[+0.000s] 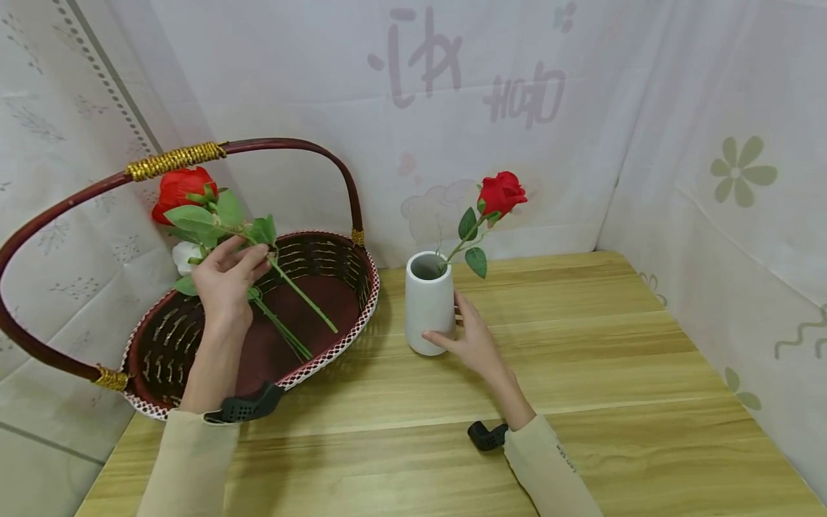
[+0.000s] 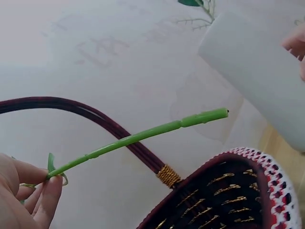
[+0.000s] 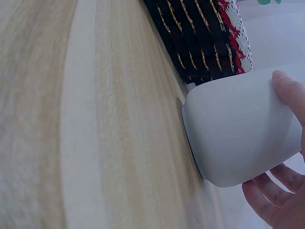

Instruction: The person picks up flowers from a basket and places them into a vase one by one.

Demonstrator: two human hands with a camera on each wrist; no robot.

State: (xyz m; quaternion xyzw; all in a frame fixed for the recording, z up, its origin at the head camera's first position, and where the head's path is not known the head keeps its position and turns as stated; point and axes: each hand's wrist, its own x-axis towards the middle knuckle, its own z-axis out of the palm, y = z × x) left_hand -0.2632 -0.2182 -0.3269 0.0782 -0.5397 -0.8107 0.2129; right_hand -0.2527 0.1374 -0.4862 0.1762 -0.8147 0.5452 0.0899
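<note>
Right hand (image 1: 474, 337) gripped white vase (image 1: 428, 312), fingers curled round its right side | Left hand (image 1: 226, 280), left of vase, pinched green stem (image 2: 157, 130) over basket (image 1: 339, 293), long axis slanting, bare end toward vase | Red rose (image 1: 501, 194) leaned out right of vase

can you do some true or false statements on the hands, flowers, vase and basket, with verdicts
1. The left hand pinches a green stem. True.
2. The vase lies on its side. False: the white vase stands upright on the table.
3. A red rose leans out of the white vase. True.
4. The right hand grips the basket's handle. False: the right hand holds the white vase.
5. In the head view, the basket is left of the white vase. True.
</note>
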